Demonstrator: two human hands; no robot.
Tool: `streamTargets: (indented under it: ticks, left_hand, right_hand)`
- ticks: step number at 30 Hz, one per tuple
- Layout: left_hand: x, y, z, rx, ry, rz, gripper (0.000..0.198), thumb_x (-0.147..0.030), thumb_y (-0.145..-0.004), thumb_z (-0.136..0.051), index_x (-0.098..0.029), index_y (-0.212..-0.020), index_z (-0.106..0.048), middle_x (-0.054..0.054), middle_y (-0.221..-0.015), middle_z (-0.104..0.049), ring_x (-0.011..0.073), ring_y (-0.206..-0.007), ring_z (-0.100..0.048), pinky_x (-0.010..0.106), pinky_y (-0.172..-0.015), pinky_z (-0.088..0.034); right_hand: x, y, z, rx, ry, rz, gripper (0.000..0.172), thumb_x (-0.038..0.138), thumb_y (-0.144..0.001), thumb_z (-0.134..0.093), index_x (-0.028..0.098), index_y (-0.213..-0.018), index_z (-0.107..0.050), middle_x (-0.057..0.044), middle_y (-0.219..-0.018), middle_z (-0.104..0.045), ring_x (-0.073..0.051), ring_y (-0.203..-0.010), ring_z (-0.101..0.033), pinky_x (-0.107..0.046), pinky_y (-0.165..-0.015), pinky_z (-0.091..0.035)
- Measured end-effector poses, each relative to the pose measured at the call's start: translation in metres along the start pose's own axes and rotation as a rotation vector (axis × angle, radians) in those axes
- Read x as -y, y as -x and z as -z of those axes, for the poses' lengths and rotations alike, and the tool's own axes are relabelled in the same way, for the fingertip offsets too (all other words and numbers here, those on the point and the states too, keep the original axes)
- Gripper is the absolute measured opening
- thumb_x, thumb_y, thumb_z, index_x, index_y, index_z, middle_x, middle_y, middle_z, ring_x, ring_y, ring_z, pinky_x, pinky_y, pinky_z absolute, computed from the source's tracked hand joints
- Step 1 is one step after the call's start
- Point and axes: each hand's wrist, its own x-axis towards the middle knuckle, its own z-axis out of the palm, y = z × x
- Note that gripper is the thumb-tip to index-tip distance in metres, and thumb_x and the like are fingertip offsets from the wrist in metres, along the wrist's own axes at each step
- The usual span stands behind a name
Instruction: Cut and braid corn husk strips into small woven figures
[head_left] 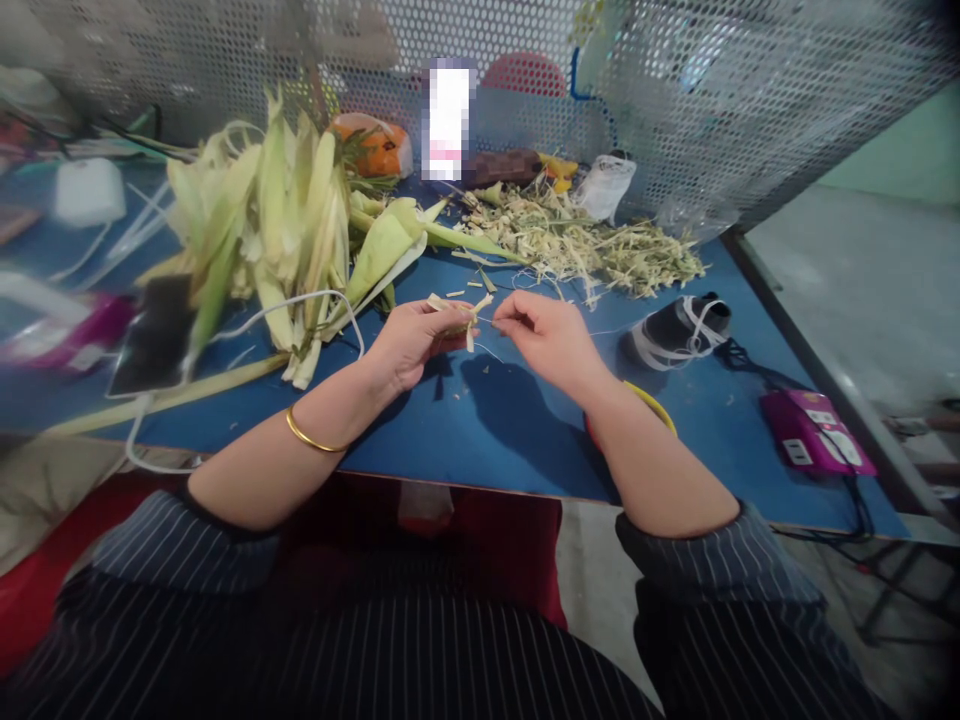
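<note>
Husk strip [471, 312]: pale yellow, short, narrow, frayed ends, at frame centre, held above blue worktop [487, 420]. Left hand [411, 340]: fingers curled tight, pinching strip's left part. Right hand [546, 338]: fingers closed narrow, pinching thin pale thread [495, 322] that runs to strip. Strip sits between both hands, just left of right fingertips. Farther, upper left: pile of green-yellow husks [292, 220]. Upper centre: shredded scraps [592, 245] before perforated screen [750, 90].

Husk heap [285, 220] left, bare tabletop [495, 430] near
</note>
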Motion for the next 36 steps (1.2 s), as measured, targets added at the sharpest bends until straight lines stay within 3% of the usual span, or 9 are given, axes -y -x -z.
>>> streamTargets:
  ticks: [4, 7, 15, 21, 24, 30, 36]
  left_hand:
    - [0.002, 0.002, 0.0, 0.002, -0.099, -0.029, 0.019, -0.024, -0.062, -0.082, -0.015, -0.075, -0.072, 0.003, -0.075, -0.07, 0.0127, -0.068, -0.064, 0.03, -0.071, -0.054]
    - [0.004, 0.003, -0.001, 0.06, -0.162, -0.027, 0.017, -0.023, -0.063, -0.081, -0.015, -0.073, -0.07, 0.003, -0.074, -0.07, 0.0123, -0.066, -0.064, 0.029, -0.069, -0.053]
    - [0.003, 0.008, -0.004, 0.176, -0.215, -0.024, 0.02, -0.02, -0.062, -0.082, -0.014, -0.076, -0.069, 0.001, -0.071, -0.068, 0.0133, -0.067, -0.068, 0.032, -0.076, -0.055]
    - [0.001, 0.011, -0.003, 0.315, -0.289, -0.109, 0.02, -0.024, -0.065, -0.083, -0.014, -0.074, -0.069, 0.003, -0.07, -0.07, 0.0132, -0.066, -0.067, 0.031, -0.072, -0.056]
    - [0.0, 0.012, -0.002, 0.342, -0.262, -0.118, 0.022, -0.027, -0.066, -0.084, -0.014, -0.076, -0.069, 0.003, -0.073, -0.071, 0.015, -0.069, -0.069, 0.032, -0.074, -0.056]
    - [-0.001, 0.01, -0.004, 0.219, -0.168, -0.206, 0.025, -0.03, -0.064, -0.085, -0.016, -0.076, -0.067, 0.0, -0.077, -0.069, 0.0145, -0.075, -0.069, 0.032, -0.078, -0.056]
    - [-0.001, 0.006, -0.004, -0.012, -0.223, -0.388, 0.023, -0.028, -0.066, -0.081, -0.017, -0.076, -0.064, 0.0, -0.076, -0.066, 0.0131, -0.075, -0.063, 0.03, -0.078, -0.053]
  right_hand:
    - [0.007, 0.004, 0.002, -0.081, 0.202, 0.268, 0.017, 0.023, -0.094, -0.05, 0.022, -0.086, -0.064, -0.01, -0.113, -0.066, -0.022, -0.098, -0.059, -0.036, -0.082, -0.043]
    - [0.009, 0.003, 0.001, -0.008, 0.239, 0.316, 0.019, 0.022, -0.096, -0.046, 0.022, -0.09, -0.064, -0.009, -0.115, -0.067, -0.022, -0.101, -0.06, -0.035, -0.084, -0.044]
    - [0.002, 0.001, -0.001, 0.026, 0.043, 0.086, 0.011, 0.025, -0.089, -0.058, 0.02, -0.08, -0.06, -0.001, -0.074, -0.064, -0.014, -0.067, -0.051, -0.029, -0.065, -0.035]
    - [0.003, -0.003, 0.004, 0.132, -0.412, -0.249, 0.019, 0.031, -0.079, -0.071, 0.019, -0.068, -0.061, 0.002, -0.057, -0.054, -0.01, -0.053, -0.045, -0.026, -0.052, -0.034]
    - [-0.001, -0.004, 0.004, 0.177, -0.597, -0.334, 0.02, 0.032, -0.076, -0.074, 0.018, -0.068, -0.062, 0.003, -0.057, -0.055, -0.008, -0.05, -0.043, -0.024, -0.049, -0.033]
    - [-0.007, -0.005, -0.004, 0.186, -0.743, -0.367, 0.012, 0.026, -0.077, -0.07, 0.018, -0.071, -0.063, 0.002, -0.062, -0.06, -0.007, -0.051, -0.047, -0.023, -0.05, -0.037]
    - [0.006, -0.001, -0.007, 0.104, -0.581, -0.246, 0.01, 0.023, -0.082, -0.063, 0.018, -0.073, -0.061, 0.002, -0.066, -0.059, -0.008, -0.056, -0.052, -0.025, -0.058, -0.045]
